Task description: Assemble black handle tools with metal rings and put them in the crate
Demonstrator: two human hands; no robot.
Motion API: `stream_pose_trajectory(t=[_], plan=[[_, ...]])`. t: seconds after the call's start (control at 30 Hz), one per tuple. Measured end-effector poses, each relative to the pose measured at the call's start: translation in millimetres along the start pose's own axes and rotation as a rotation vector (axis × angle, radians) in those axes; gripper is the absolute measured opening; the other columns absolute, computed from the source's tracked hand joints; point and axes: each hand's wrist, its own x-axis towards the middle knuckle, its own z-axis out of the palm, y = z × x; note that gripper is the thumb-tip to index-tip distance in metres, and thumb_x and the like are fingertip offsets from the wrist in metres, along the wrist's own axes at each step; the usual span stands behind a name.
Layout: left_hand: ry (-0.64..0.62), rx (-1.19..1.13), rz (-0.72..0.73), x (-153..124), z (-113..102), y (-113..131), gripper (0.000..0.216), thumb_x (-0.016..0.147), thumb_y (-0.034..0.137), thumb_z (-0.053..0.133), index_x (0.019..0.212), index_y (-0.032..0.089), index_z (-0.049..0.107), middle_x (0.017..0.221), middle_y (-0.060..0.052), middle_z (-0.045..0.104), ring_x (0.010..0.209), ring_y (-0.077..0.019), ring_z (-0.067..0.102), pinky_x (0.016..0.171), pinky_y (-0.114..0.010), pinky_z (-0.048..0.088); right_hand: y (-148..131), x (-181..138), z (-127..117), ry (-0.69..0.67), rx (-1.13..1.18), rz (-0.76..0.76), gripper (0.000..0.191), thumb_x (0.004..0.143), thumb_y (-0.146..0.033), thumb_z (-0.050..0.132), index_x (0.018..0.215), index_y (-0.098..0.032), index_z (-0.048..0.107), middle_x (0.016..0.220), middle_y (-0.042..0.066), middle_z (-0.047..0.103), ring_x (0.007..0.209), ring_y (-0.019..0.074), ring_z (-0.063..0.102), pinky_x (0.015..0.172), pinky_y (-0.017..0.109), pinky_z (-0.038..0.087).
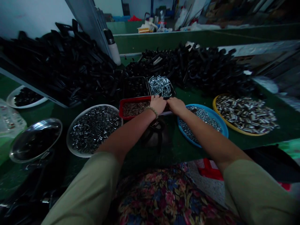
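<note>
My left hand (158, 104) is over the right end of a red tray (121, 108) of thin copper-coloured pins (134, 108). Its fingers look curled, and a beaded bracelet circles the wrist. Close beside it, my right hand (176, 105) is closed, its fingertips turned toward the left hand. Something small and dark shows by the fingertips, too dim to make out. Just beyond the hands stands a bin of silver screws (160, 85), with a black bin of dark small parts (135, 87) to its left. Below the hands, a dark curved part (154, 132) lies on the table.
Heaps of black plastic parts (79, 65) fill the back. A white bowl of metal rings (96, 129) and a steel bowl (35, 140) stand left. On the right are a blue basin (223, 126) of small metal pieces and a yellow basin (214, 104) of metal cylinders. A white bottle (114, 51) stands behind.
</note>
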Motion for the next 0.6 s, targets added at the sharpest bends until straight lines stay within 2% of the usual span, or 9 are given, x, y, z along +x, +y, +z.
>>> stream_pose_trajectory(t=[0.1,0.2,0.3,0.4,0.47,0.53,0.6], plan=[[-0.030,0.002,0.004,22,15,7,0.032,0.092,0.013,0.039,0.089,0.010,0.070,0.095,-0.015,0.069,0.102,-0.0272,0.055,0.090,-0.045,0.032,4,2,3,0.012,0.017,0.027,0.017,0.088,-0.015,0.052,0.095,-0.011,0.066,0.100,0.018,0.066,0.094,0.0258,0.060,0.075,0.032,0.045],[-0.021,0.002,0.018,21,19,6,0.032,0.094,0.016,0.038,0.095,0.011,0.069,0.101,-0.016,0.068,0.104,-0.0276,0.056,0.090,-0.045,0.034,10,-1,-1,0.032,0.070,0.071,0.018,0.088,-0.019,0.053,0.097,-0.009,0.065,0.099,0.018,0.067,0.093,0.0266,0.061,0.077,0.034,0.045],[-0.020,-0.001,0.013,19,16,1,0.033,0.095,0.018,0.036,0.101,0.012,0.067,0.104,-0.016,0.068,0.104,-0.0277,0.058,0.087,-0.043,0.038,7,-18,-9,0.092,0.171,0.076,0.021,0.093,-0.022,0.048,0.103,-0.011,0.063,0.102,0.014,0.067,0.095,0.0231,0.061,0.081,0.032,0.046],[-0.037,-0.017,0.013,21,15,-2,0.029,0.094,0.019,0.040,0.103,0.013,0.067,0.100,-0.015,0.069,0.099,-0.0250,0.061,0.085,-0.038,0.042,-13,-46,-9,0.213,0.462,-0.019,0.020,0.095,-0.025,0.046,0.100,-0.016,0.062,0.096,0.008,0.068,0.090,0.0189,0.062,0.080,0.029,0.047],[-0.041,-0.029,0.017,21,15,-3,0.026,0.092,0.018,0.044,0.103,0.013,0.067,0.100,-0.015,0.069,0.098,-0.0240,0.062,0.086,-0.036,0.043,-31,-63,-2,0.235,0.608,-0.120,0.017,0.093,-0.025,0.048,0.094,-0.016,0.063,0.091,0.006,0.068,0.086,0.0188,0.063,0.079,0.029,0.048],[-0.035,-0.039,0.015,21,15,-2,0.027,0.092,0.016,0.042,0.102,0.011,0.066,0.101,-0.016,0.069,0.099,-0.0243,0.063,0.087,-0.036,0.044,-46,-74,8,0.210,0.612,-0.186,0.013,0.092,-0.021,0.051,0.093,-0.016,0.062,0.092,0.008,0.067,0.088,0.0198,0.063,0.080,0.031,0.048],[-0.027,-0.051,0.006,20,15,-1,0.029,0.092,0.013,0.039,0.102,0.010,0.066,0.099,-0.017,0.069,0.098,-0.0245,0.063,0.087,-0.037,0.045,-57,-77,18,0.195,0.567,-0.190,0.012,0.091,-0.020,0.052,0.094,-0.016,0.062,0.095,0.009,0.067,0.091,0.0211,0.062,0.083,0.033,0.048]])
